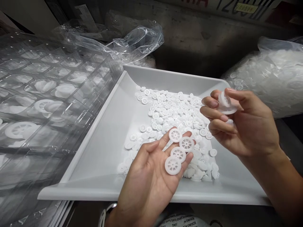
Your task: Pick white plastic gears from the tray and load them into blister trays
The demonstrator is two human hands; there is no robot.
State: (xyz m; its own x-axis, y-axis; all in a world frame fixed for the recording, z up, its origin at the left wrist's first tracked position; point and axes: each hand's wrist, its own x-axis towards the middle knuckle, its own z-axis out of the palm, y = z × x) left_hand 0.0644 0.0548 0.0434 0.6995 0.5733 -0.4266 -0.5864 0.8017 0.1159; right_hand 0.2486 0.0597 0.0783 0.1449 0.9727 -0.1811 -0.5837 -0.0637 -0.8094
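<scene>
Left hand (148, 179) open, palm up, four white plastic spoked wheels (177, 154) lying flat so none slips; right hand (243, 123) half-closed, pinching another wheel (227, 102) by its rim, above a white tray (101, 148).

- Premises: small-parts production or packing workshop, not domestic.
- Finding: a shallow white tray (94, 148) holds a loose bulk batch of moulded white plastic wheels (165, 110).
- Finding: stacked clear blister trays (44, 85) lie at left, with wheels visible in the pockets.
- Finding: a clear polythene bag (276, 78) of white parts sits at right.
- Finding: a large container with printed markings (236, 9) stands behind.
</scene>
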